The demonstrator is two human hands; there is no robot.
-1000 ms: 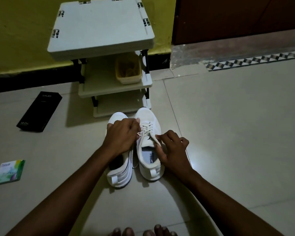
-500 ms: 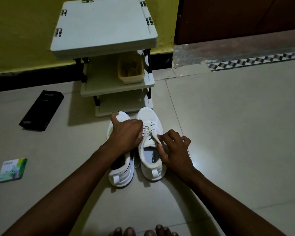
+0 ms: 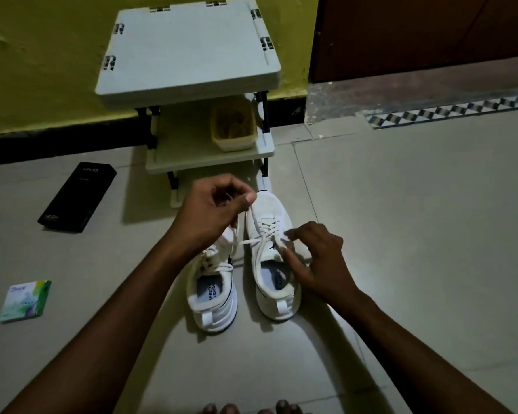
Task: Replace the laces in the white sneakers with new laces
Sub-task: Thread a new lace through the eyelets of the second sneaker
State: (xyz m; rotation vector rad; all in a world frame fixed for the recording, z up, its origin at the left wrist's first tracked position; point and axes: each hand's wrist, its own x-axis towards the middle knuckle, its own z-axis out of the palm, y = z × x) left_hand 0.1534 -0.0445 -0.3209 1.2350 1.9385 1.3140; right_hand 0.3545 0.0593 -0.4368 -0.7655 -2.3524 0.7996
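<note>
Pinching a flat, woven white lace [image 3: 248,242] between thumb and forefinger, our left hand [image 3: 213,212] holds its grip raised over the toe of the left sneaker [image 3: 213,297]; the lace runs from there down into the crossed lacing of the right sneaker [image 3: 269,210]. Our right hand [image 3: 319,259] rests at that shoe's outer eyelets, its grip closed thumb-to-forefinger on another strand of the lace. Both sneakers are white knit mesh with padded collars and heel tabs, standing just beside each other on smooth pale floor tiles [image 3: 401,234]. Just beyond them is a plastic shelf rack [image 3: 189,52] with rounded slab tiers (a yellowish tub [image 3: 234,127] sits on its middle tier), against the yellow wall [image 3: 42,55]. To the left, well apart, lie a long black box [image 3: 77,201] and a small green-and-white packet [image 3: 24,301]; to the right bare tiles stretch to a patterned border [image 3: 449,113]. The left hand hides the left sneaker's toe, the insole printing is partly cut off, and the tub's contents are too dim for us to make out.
</note>
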